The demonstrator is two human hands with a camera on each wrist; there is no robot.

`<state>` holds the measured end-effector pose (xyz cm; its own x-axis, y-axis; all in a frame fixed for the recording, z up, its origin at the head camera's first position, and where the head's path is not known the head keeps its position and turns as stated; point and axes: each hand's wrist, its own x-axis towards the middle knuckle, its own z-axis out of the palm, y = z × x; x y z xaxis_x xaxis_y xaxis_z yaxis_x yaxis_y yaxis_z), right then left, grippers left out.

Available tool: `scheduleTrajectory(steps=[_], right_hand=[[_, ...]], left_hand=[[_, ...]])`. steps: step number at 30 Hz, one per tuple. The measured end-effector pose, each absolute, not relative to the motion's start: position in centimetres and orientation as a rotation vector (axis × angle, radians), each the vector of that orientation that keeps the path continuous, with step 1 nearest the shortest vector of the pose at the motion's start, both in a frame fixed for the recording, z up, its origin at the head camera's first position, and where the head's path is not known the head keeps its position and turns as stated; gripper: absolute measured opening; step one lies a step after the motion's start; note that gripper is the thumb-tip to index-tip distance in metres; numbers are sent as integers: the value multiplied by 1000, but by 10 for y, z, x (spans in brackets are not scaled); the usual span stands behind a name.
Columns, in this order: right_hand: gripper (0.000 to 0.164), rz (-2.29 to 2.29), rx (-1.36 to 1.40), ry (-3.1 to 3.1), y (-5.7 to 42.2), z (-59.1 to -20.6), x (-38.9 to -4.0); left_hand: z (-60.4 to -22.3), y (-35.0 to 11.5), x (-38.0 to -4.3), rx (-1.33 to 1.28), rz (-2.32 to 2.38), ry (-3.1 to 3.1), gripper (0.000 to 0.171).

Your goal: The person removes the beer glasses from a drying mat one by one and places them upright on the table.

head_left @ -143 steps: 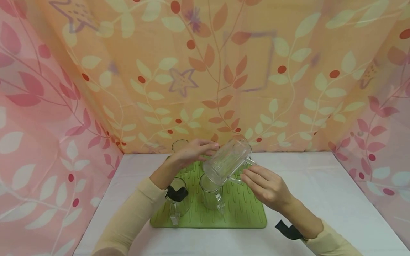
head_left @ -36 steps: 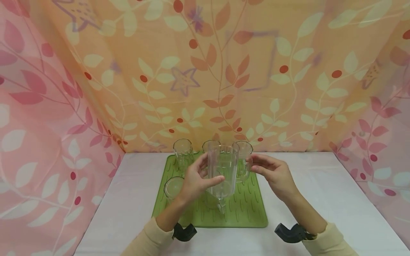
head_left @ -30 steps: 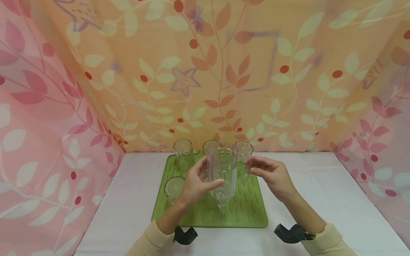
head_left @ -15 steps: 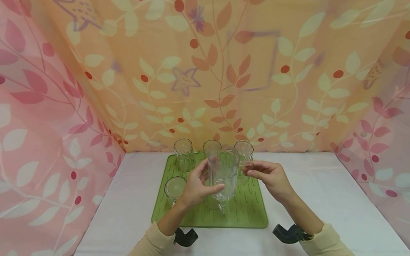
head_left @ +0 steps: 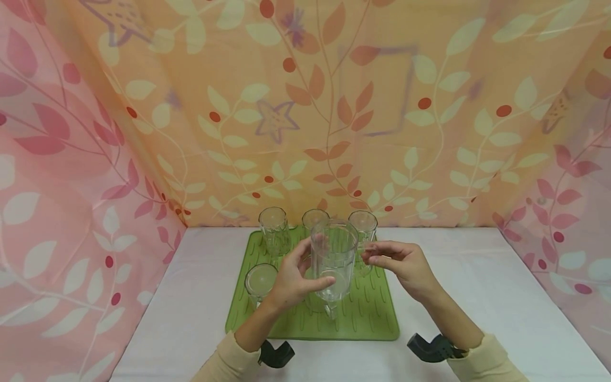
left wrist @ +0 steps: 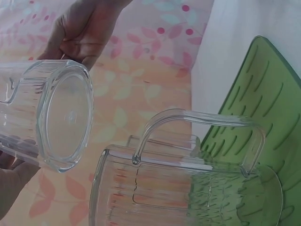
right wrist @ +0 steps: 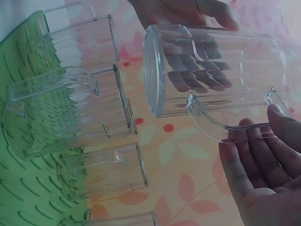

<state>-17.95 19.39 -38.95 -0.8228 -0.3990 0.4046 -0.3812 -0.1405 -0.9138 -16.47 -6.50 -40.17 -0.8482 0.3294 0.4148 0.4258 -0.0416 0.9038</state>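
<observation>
A clear glass mug [head_left: 334,254], roughly upright with its rim toward the top, is held up over the green mat. My left hand [head_left: 293,278] grips its body from the left, thumb across the front and fingers behind the glass. On the other side my right hand [head_left: 403,265] pinches the handle between thumb and fingers, as the mug handle [right wrist: 235,127] shows in the right wrist view. The mug's thick base [left wrist: 70,117] points down in the left wrist view. Just below it stands another mug [left wrist: 188,188] on the mat, mostly covered by the held one in the head view.
The ribbed green mat [head_left: 372,323] lies on a white-covered table [head_left: 453,254]. More clear mugs stand upright on it: a back left mug [head_left: 273,228], a back right mug [head_left: 364,220] and a front left mug [head_left: 260,281]. Behind hangs patterned cloth [head_left: 305,106].
Earlier the mug was tilted, right hand at its handle, left hand beside it. It now stands upright with my left hand round the body. Over the last second it lowered slightly.
</observation>
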Motion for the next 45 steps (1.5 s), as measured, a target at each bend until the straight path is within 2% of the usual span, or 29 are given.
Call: scheduleTrajectory(steps=[10,19,35,45], right_hand=[[30,-2075,-914,2129,197,-385,-178],[27,-2128,-1050,2117,196,-383,-176],[28,-2147,-1080,2234,197,-373,-168],[29,-2130,-722,2476,199,-365,-170]], left_hand=[[-400,-66,-162,-853,-2049,-2129,78],[-397,-66,-158,-886,-2023,-2123,79],[-392,-64,-157,-885,-2002,-2215,82],[-385,-70,-161,-802,-2046,-2173,79]])
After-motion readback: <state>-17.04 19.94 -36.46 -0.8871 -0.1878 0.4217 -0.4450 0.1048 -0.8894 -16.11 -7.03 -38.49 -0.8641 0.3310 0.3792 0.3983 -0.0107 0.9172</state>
